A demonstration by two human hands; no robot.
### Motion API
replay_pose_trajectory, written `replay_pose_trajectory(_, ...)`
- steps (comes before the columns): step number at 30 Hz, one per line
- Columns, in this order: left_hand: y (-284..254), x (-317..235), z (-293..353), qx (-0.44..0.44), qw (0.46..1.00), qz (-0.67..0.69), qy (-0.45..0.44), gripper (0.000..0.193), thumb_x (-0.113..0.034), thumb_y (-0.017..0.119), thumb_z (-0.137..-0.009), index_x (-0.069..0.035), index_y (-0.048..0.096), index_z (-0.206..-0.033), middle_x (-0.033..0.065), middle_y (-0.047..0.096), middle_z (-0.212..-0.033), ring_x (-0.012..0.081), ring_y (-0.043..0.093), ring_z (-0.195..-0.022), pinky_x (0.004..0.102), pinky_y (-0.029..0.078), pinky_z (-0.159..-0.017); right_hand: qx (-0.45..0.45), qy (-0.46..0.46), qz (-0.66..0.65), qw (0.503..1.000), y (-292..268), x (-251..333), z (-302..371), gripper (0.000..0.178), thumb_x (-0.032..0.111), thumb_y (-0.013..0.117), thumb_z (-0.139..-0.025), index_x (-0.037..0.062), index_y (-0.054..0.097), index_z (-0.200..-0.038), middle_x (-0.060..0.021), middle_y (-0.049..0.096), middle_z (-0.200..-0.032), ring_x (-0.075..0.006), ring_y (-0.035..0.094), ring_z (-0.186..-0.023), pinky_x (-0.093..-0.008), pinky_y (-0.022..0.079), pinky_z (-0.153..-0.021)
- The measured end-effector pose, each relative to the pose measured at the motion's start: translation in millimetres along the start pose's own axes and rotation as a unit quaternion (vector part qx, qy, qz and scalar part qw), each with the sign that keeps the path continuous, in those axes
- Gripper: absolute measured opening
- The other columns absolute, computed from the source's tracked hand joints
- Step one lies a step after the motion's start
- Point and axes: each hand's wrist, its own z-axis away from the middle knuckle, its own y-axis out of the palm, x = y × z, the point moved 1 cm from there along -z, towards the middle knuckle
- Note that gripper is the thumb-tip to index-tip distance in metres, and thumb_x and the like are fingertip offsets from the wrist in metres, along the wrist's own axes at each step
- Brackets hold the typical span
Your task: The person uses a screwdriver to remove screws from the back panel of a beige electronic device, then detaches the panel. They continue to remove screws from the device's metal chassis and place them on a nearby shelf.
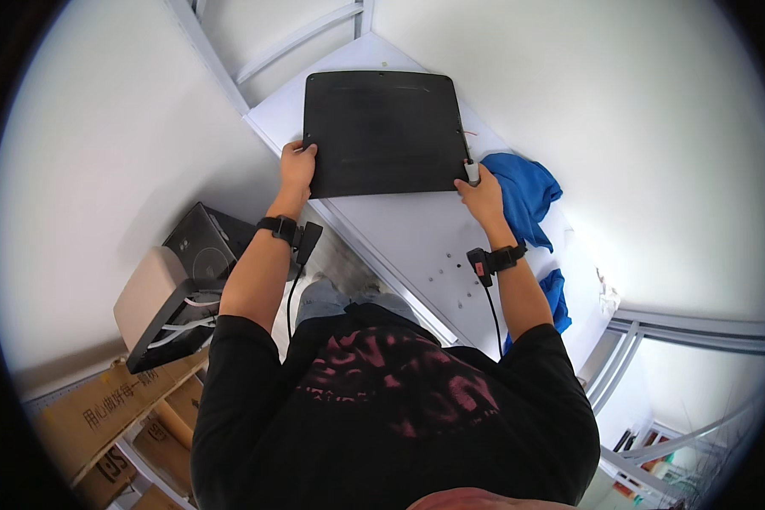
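Observation:
A flat black panel [382, 136] with rounded corners and small holes along its rim lies over the far part of the white table [374, 217]. My left hand [297, 168] is closed on its left edge near the lower corner, thumb on top. On the opposite side, my right hand [483, 197] grips the lower right corner. Beside the right fingers a small grey-white cylindrical piece [472, 172] stands against the panel's edge; whether the hand also holds it I cannot tell. A thin reddish wire [471, 133] sticks out past the panel's right edge.
Blue cloths [523, 194] lie right of my right hand and farther down. Several small screws [450, 276] are scattered on the table. Left of me stand a black box [202, 246], a beige-and-black appliance [153, 297] and cardboard boxes [115, 399]. Cables hang from my wrist devices [282, 228].

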Motion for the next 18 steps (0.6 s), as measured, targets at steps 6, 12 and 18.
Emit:
replay_pose_trajectory(6,-9,-1,-8,0.054,0.987,-0.142,0.056,0.044,-0.016,0.061,-0.081,-0.001,0.053,-0.121,0.0165,0.064,-0.099,0.0230,0.063,-0.089,0.0321,0.048,-0.079,0.013,0.054,-0.015,0.998,6,4,-5,0.030,0.014,0.069,-0.077,0.0013,0.061,-0.103,-0.0091,0.061,-0.066,-0.0168,0.058,-0.054,-0.0296,0.045,-0.053)
replay_pose_trajectory(12,-27,-35,25,0.078,0.870,-0.472,0.120,0.067,-0.054,0.053,-0.082,-0.014,0.044,-0.134,0.0172,0.062,-0.112,0.0339,0.059,-0.104,0.0413,0.047,-0.086,0.031,0.036,0.067,0.997,10,4,-7,0.031,0.015,0.067,-0.079,0.0005,0.062,-0.106,-0.0057,0.058,-0.061,-0.0122,0.054,-0.051,-0.0272,0.042,-0.050)
replay_pose_trajectory(18,-42,-43,45,0.064,0.883,-0.459,0.075,0.068,-0.059,0.049,-0.083,-0.013,0.044,-0.133,0.0178,0.063,-0.110,0.0364,0.059,-0.104,0.0450,0.048,-0.083,0.030,-0.008,0.064,0.997,21,-5,-8,0.023,0.020,0.067,-0.078,0.0012,0.058,-0.069,-0.0062,0.057,-0.055,-0.0163,0.055,-0.051,-0.0333,0.040,-0.049)
